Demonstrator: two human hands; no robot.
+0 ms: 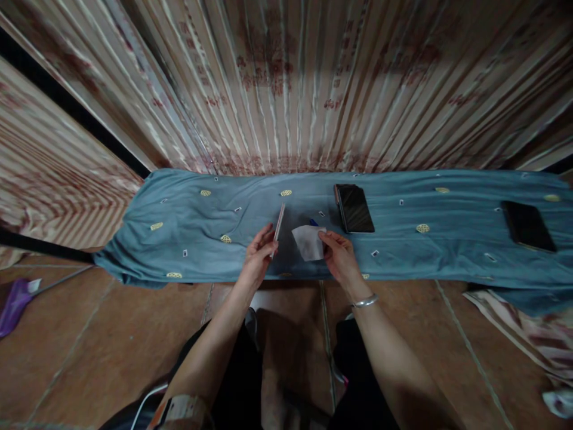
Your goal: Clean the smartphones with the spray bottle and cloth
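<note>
- A long blue-grey cloth with small yellow and white motifs (188, 239) covers the counter from left to right, backed on the far side by a pleated beige curtain printed with red patterns (286, 83).
- A dark rectangular smartphone with a brownish edge (354, 208) lies flat on the cloth just to the far right of the hands; a second black slab-like device (528, 226) rests well apart, near the right end.
- A small blue object (313, 222) peeps out from behind the white sheet, too hidden to identify.
- A purple item (13, 301) lies on the brown tiled floor (111, 334) at the far left; patterned fabric trails on the floor at the right.
- The left hand (258, 258) grips a thin, flat pinkish panel (279, 222) seen edge-on, tilted up off the cloth, fingers closed round its near end.
- The right hand (339, 258), with a silver bangle (364, 301) on its wrist, pinches a small white translucent sheet (308, 242) by its right edge, holding it just above the cloth, beside the panel.
- Nothing stands between the hands and the two held things; both sit at the near middle of the counter.
</note>
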